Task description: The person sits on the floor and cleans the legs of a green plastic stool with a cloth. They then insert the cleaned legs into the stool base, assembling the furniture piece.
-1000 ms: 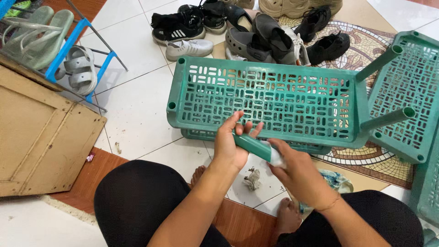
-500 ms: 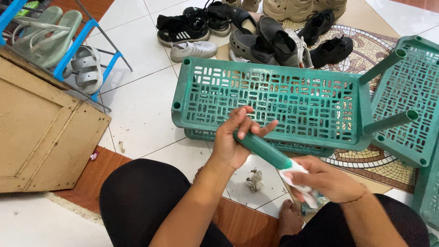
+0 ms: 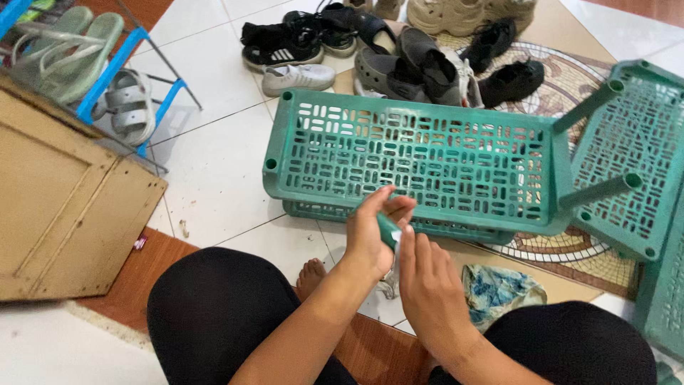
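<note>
- A pile of dark shoes and sandals [image 3: 399,50] lies on the white tiled floor [image 3: 214,171].
- One white sneaker [image 3: 298,77] is just beside the pile.
- Grey-green slippers [image 3: 68,50] sit on a blue metal rack [image 3: 117,68].
- A flat wooden panel [image 3: 64,207] lies at the left.
- A crumpled blue patterned cloth [image 3: 499,292] lies near a round mosaic floor pattern [image 3: 563,246].

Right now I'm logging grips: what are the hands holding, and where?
Both hold a green tube: the left hand wraps its upper end, the right hand covers the lower part.
</note>
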